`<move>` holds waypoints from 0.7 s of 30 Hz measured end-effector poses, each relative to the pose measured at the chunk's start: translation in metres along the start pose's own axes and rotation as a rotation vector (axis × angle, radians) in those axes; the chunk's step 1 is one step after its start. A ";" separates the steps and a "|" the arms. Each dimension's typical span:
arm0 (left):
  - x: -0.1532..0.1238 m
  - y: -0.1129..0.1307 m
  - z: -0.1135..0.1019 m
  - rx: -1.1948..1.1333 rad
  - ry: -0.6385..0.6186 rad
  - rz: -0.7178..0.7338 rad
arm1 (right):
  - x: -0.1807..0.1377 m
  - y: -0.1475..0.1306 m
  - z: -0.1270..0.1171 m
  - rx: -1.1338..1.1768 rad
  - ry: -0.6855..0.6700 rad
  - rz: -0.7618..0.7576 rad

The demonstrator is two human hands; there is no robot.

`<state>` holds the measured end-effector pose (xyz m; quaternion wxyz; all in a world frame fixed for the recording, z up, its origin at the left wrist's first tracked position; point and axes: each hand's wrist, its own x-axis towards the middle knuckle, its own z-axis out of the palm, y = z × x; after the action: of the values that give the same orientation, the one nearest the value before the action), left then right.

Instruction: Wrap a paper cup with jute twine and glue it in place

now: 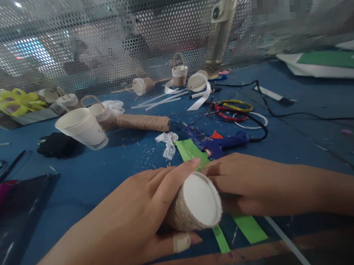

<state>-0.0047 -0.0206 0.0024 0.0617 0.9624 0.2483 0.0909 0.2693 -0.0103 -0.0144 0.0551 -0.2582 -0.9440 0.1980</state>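
My left hand [134, 217] is wrapped round a paper cup covered in twine [195, 206], which lies on its side with its white bottom toward me. A plaster sits on the left thumb. My right hand [245, 182] presses against the cup's far side, fingers curled onto it. Both hands rest just above a blue table [106, 170]. Under the cup lie green paper strips [248, 227].
A blue glue gun [217, 143] with a black cord lies just behind the hands. A twine spool [142, 122], stacked white cups [83, 129], scissors [232, 111], white ribbon [199, 98], small finished baskets [179, 73] and a perforated metal screen [96, 41] stand farther back.
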 end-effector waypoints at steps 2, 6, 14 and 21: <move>0.000 0.001 0.000 -0.019 -0.005 -0.006 | 0.000 0.000 -0.001 -0.004 -0.003 0.012; -0.002 -0.001 0.001 -0.081 -0.020 -0.010 | 0.000 -0.002 -0.002 -0.004 0.001 0.019; -0.003 -0.002 0.002 -0.099 -0.005 -0.038 | 0.001 -0.002 -0.001 0.006 -0.003 0.019; 0.001 0.000 0.001 -0.037 -0.006 -0.018 | 0.000 -0.002 -0.001 -0.007 -0.008 0.018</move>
<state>-0.0039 -0.0200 0.0012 0.0810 0.9591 0.2552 0.0919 0.2689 -0.0114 -0.0132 0.0487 -0.2659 -0.9425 0.1963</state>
